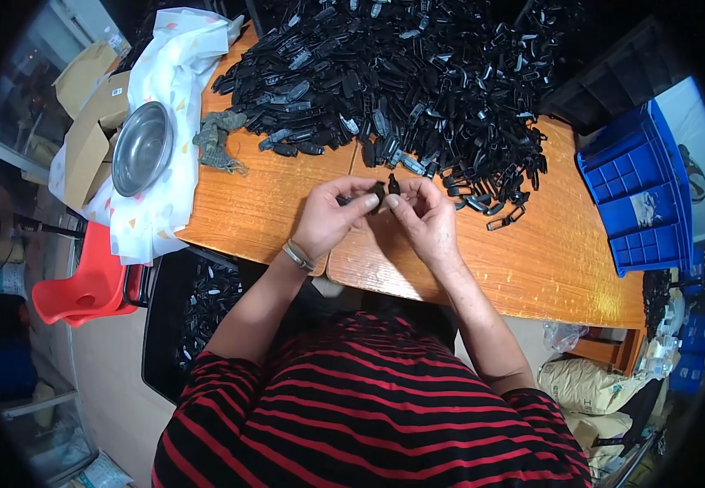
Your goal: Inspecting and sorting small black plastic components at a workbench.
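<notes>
1. At your far left, a red chair (84, 289) stands beside the bench.
2. Next to it, an open cardboard box (84, 167) sits behind a round grey metal bowl (142, 150). The bowl rests tilted on a white plastic sheet (153, 232) with coloured shapes, which drapes over the bench's left end.
3. Below the bench edge, a black bin (157, 346) holds loose dark and pale parts.
4. On the wooden bench (259, 203), just right of the sheet, lies a crumpled grey-green cloth (220, 140).
5. Your left hand (332, 215), with a bracelet (298, 255) at the wrist, is over the bench near its front edge. Its thumb and fingers pinch a small dark piece (380, 193).
6. In front of you, your shirt (368, 398) is black with red stripes.
7. Your right hand (427, 220) is close beside the left, pinching a second dark piece (394, 186) between thumb and fingers. The pieces are side by side; whether they touch, you cannot tell from this view.
8. Beyond both hands, a broad heap of black parts (401, 81) covers the back of the bench.
9. At the right, a blue crate (645, 195) leans on its side at the bench's end; pale sacks (580, 386) lie below.
</notes>
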Available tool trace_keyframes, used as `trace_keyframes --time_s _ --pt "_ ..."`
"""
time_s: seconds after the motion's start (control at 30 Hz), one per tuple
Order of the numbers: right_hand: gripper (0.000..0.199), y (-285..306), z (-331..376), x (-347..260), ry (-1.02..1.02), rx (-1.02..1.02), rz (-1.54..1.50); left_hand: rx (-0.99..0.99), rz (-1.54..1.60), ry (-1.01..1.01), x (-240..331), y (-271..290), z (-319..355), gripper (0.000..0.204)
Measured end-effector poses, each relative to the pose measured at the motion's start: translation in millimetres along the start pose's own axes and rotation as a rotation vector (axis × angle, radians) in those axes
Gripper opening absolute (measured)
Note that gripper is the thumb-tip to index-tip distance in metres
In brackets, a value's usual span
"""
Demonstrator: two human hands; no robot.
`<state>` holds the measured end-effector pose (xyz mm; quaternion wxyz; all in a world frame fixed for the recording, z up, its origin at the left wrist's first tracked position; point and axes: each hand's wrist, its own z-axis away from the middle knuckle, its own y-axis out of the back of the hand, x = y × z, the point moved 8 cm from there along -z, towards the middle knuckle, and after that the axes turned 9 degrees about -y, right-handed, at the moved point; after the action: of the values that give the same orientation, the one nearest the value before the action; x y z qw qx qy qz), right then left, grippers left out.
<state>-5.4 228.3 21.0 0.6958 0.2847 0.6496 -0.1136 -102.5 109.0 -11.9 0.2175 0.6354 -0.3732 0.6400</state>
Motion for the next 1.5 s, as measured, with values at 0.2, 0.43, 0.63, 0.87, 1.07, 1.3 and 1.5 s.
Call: trace_keyframes --time_s 0.2,0.43,0.63,0.87,1.07,1.3,1.5 --pt "0.02 5.0 4.6 -3.9 0.106 0.065 0.073 0.045 0.165 -0.013 5.6 -3.9 -0.8 0.027" --pt "0.021 0.0 6.0 -7.4 0.116 0.057 0.09 0.057 0.071 -0.057 11.2 -5.2 0.4 0.027" --pt "0.02 -2.0 8.6 -18.6 0.237 0.078 0.224 0.111 0.028 -0.079 7.8 -2.4 5.1 0.029" --pt "0.024 -11.1 27.3 -28.4 0.384 0.157 0.355 0.155 -0.007 -0.152 2.5 -9.9 19.4 0.031" --pt "0.038 -7.4 25.1 -15.0 0.239 0.221 0.292 0.071 0.137 -0.065 4.9 -16.6 21.2 0.025" --pt "0.045 -36.6 34.7 -12.6 0.199 -0.031 0.165 -0.045 0.317 0.036 4.5 -18.5 22.4 0.028" --pt "0.045 -57.8 44.2 -6.5 0.125 -0.107 0.155 0.015 0.338 0.158 1.6 -3.0 41.1 0.03"
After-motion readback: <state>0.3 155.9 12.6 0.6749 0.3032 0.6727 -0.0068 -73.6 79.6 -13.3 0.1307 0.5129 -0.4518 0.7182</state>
